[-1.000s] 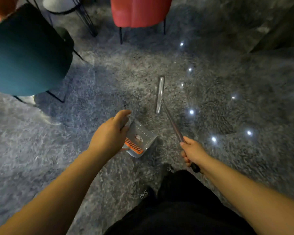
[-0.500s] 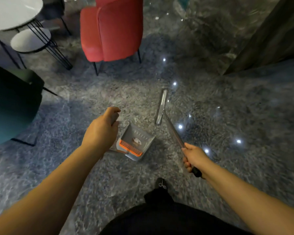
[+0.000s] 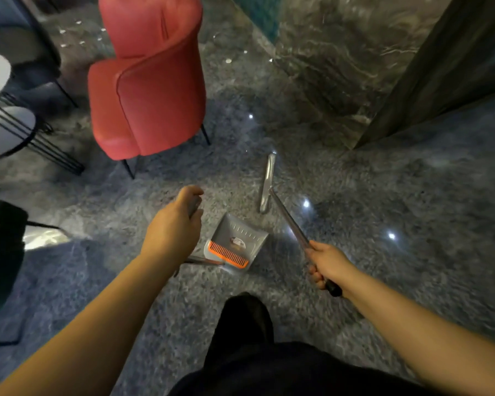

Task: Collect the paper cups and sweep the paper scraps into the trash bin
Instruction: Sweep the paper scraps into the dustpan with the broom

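Observation:
A grey dustpan [image 3: 240, 238] with an orange comb edge sits low over the dark marble floor, and a pale paper scrap [image 3: 237, 242] lies inside it. My left hand [image 3: 175, 227] grips the dustpan's upright handle. My right hand [image 3: 326, 264] grips the metal broom handle [image 3: 289, 218], whose narrow grey head [image 3: 267, 182] rests on the floor just beyond the dustpan. No paper cups or trash bin show in this view.
A red armchair [image 3: 146, 90] stands ahead on the left. Round white tables [image 3: 0, 124] on black wire legs are at the far left, a dark teal chair [image 3: 0, 252] at the left edge. A dark wall panel [image 3: 440, 67] rises on the right.
The view has shifted forward: the red armchair and tables have come closer into view and the teal chair slid off to the left. Both hands keep their holds on dustpan and broom.

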Action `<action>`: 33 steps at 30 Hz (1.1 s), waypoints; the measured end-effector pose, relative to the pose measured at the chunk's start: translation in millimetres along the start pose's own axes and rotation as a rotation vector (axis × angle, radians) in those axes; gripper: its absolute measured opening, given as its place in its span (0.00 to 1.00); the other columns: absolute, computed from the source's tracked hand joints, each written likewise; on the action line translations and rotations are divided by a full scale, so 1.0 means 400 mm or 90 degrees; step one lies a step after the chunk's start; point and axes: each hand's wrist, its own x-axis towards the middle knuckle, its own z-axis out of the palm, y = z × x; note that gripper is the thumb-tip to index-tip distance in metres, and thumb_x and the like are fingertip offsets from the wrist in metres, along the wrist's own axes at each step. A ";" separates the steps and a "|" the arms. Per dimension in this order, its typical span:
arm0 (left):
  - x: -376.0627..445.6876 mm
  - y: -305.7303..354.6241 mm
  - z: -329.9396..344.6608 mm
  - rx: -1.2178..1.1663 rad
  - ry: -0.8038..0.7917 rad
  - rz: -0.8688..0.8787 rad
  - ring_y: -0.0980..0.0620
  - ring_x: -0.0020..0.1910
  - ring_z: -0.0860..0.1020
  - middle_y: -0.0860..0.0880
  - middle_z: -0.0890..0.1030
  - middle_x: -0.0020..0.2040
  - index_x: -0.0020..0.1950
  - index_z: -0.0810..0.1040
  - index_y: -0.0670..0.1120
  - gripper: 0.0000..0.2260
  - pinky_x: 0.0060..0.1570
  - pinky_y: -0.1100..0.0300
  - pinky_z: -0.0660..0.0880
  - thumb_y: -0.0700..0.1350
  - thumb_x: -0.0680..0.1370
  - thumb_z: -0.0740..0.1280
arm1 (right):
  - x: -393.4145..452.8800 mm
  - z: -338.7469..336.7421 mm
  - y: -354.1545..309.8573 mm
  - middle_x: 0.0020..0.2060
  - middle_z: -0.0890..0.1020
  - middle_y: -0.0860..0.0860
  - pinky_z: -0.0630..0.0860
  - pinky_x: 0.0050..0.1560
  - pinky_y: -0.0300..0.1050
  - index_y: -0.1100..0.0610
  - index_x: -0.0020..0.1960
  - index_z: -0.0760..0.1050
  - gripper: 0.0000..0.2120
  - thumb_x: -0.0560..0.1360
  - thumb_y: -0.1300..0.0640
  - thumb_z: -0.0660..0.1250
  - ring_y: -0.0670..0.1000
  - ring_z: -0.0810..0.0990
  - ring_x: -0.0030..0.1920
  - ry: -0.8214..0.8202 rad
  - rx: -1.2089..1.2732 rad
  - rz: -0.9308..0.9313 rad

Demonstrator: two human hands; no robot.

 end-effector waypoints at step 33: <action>1.423 0.196 0.115 0.025 0.068 -0.009 0.36 0.43 0.77 0.42 0.80 0.46 0.61 0.69 0.53 0.14 0.35 0.52 0.68 0.42 0.77 0.65 | 0.937 -0.232 -1.094 0.27 0.70 0.55 0.63 0.19 0.34 0.49 0.75 0.61 0.21 0.82 0.56 0.56 0.47 0.66 0.18 0.024 0.003 0.016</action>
